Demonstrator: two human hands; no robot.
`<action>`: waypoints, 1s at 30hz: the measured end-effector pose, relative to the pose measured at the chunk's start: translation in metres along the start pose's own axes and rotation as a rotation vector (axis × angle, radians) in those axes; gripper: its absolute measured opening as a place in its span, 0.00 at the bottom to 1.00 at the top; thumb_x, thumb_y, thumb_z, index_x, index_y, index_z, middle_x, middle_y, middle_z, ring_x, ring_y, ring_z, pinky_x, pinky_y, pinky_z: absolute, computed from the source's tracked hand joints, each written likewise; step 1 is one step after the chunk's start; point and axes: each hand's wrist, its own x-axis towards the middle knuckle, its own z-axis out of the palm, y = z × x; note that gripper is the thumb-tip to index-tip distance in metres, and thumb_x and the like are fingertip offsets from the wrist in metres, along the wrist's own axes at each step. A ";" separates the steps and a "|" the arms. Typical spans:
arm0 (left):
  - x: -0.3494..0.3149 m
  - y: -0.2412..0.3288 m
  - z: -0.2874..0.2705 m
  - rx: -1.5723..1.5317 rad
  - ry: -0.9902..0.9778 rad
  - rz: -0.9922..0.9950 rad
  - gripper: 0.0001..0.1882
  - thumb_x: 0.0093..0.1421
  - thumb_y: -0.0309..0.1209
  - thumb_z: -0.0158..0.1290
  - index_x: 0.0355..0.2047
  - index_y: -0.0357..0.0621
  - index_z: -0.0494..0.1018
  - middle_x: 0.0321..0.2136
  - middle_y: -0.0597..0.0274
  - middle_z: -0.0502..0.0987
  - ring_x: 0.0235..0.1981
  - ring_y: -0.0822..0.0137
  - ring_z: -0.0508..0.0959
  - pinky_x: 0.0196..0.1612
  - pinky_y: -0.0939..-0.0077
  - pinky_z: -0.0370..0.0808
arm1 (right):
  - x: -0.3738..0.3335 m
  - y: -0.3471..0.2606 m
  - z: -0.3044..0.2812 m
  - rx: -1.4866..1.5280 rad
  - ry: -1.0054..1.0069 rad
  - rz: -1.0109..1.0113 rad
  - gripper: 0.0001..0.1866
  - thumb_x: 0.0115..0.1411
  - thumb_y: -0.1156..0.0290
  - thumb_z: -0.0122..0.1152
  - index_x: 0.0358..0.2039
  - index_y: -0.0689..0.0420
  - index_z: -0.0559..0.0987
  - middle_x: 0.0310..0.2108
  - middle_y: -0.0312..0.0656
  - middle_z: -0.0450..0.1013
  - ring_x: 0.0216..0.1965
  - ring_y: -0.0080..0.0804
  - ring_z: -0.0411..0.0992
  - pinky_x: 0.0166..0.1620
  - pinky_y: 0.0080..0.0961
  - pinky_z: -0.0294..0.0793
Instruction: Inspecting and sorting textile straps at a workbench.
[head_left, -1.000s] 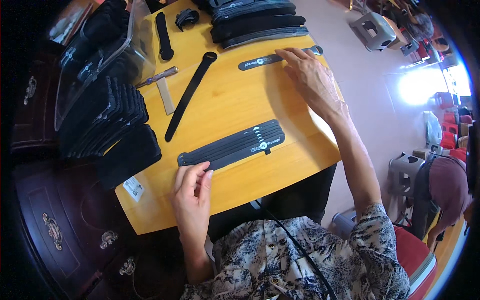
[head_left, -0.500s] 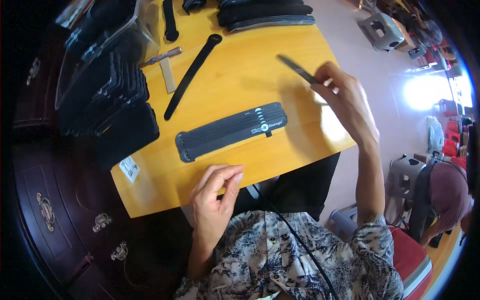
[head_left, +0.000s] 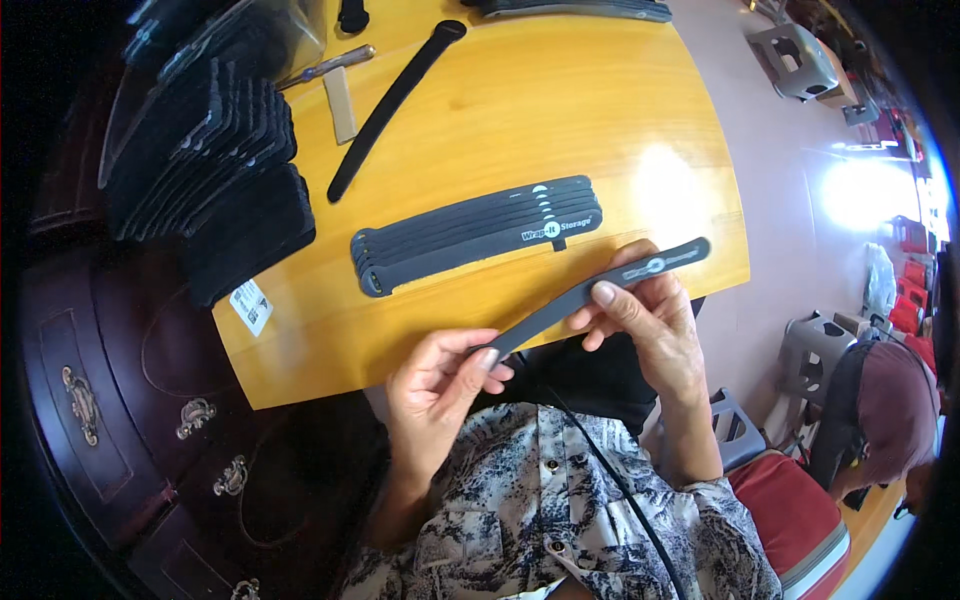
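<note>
Between my hands, over the near edge of the table, a black strap [head_left: 560, 307] with a pale printed mark slants up to the right. My left hand [head_left: 445, 385] pinches its lower end between thumb and fingers. Farther along, my right hand [head_left: 645, 320] grips it, thumb on top and fingers beneath, with the rounded end sticking out past them. Just beyond lies a fanned stack of black straps [head_left: 470, 235], overlapping one another. A single black strap [head_left: 395, 110] rests farther back, slanted on the table.
On the left of the yellow table [head_left: 560, 110] stand many black strap bundles [head_left: 240, 150] beside a clear plastic bin. A pen [head_left: 325, 66], a beige strip [head_left: 340, 105] and a white label [head_left: 250, 306] lie nearby. Dark drawers [head_left: 90, 410] flank the left; another person [head_left: 890, 410] bends at the right.
My right hand has brought the strap from the table's right side down toward me. My left hand has taken its other end. The view has shifted a little.
</note>
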 end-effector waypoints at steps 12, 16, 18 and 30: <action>-0.003 0.014 -0.039 0.232 0.230 0.041 0.10 0.59 0.17 0.51 0.42 0.33 0.74 0.30 0.61 0.76 0.28 0.75 0.77 0.30 0.85 0.73 | -0.005 -0.019 -0.017 -0.334 0.090 -0.012 0.06 0.62 0.70 0.58 0.33 0.60 0.75 0.26 0.35 0.74 0.23 0.15 0.69 0.25 0.12 0.70; -0.001 0.018 -0.041 0.123 0.301 0.073 0.10 0.60 0.18 0.50 0.43 0.33 0.72 0.31 0.60 0.77 0.30 0.74 0.78 0.36 0.83 0.75 | -0.011 -0.023 -0.012 -0.433 0.072 -0.066 0.08 0.65 0.70 0.53 0.36 0.62 0.75 0.29 0.37 0.75 0.23 0.16 0.68 0.25 0.13 0.70; -0.004 0.017 -0.045 0.095 0.300 0.087 0.11 0.60 0.17 0.50 0.43 0.34 0.73 0.32 0.60 0.76 0.31 0.74 0.77 0.37 0.82 0.76 | -0.011 -0.021 -0.012 -0.484 0.088 -0.073 0.08 0.64 0.70 0.54 0.36 0.62 0.75 0.27 0.37 0.75 0.22 0.16 0.67 0.24 0.12 0.68; 0.015 0.011 -0.044 0.454 0.563 0.318 0.08 0.55 0.17 0.57 0.36 0.36 0.74 0.26 0.66 0.75 0.25 0.81 0.72 0.29 0.87 0.70 | -0.002 -0.024 -0.006 -0.523 0.187 -0.178 0.06 0.57 0.73 0.63 0.30 0.60 0.75 0.21 0.32 0.70 0.18 0.14 0.64 0.20 0.11 0.63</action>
